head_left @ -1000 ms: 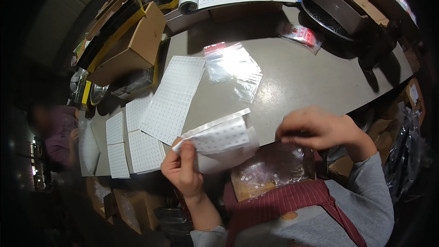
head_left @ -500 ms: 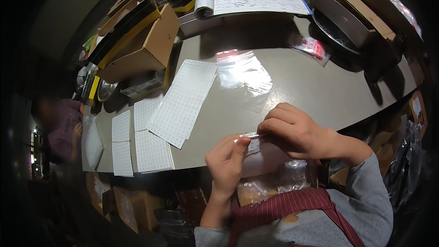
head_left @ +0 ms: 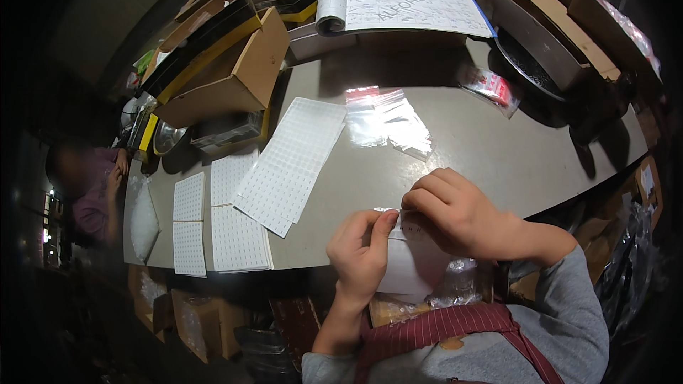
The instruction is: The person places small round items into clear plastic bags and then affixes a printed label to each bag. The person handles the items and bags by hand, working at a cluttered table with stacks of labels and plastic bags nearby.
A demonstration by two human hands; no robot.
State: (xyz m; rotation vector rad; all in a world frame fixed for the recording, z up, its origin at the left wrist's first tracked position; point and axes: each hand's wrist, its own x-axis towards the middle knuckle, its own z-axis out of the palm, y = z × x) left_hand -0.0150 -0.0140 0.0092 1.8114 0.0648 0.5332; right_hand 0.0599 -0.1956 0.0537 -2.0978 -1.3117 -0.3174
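Between my hands, just off the table's near edge, is a white label sheet (head_left: 408,270) with small dark marks near its top. My left hand (head_left: 361,250) pinches its upper left edge between thumb and fingers. At the upper right edge, the bent fingers of my right hand (head_left: 455,210) are pressed together on the sheet; their tips are partly hidden. Beyond the hands lie several clear zip bags (head_left: 388,121) with red closures. Overlapping sheets of small labels (head_left: 293,163) rest at an angle to their left, partly over a banded stack of label sheets (head_left: 238,242).
A second banded stack (head_left: 189,227) and a filled clear bag (head_left: 144,220) lie on the left. Cardboard boxes (head_left: 245,71) and an open pad (head_left: 420,7) line the back. A red-marked packet (head_left: 492,89) lies before a dark bowl (head_left: 530,60). A co-worker (head_left: 92,185) is at far left.
My hands stay at the sheet's upper edge, the left shifted slightly right. More of the white sheet shows below them. The whole view has shifted a little. The co-worker's arm has moved.
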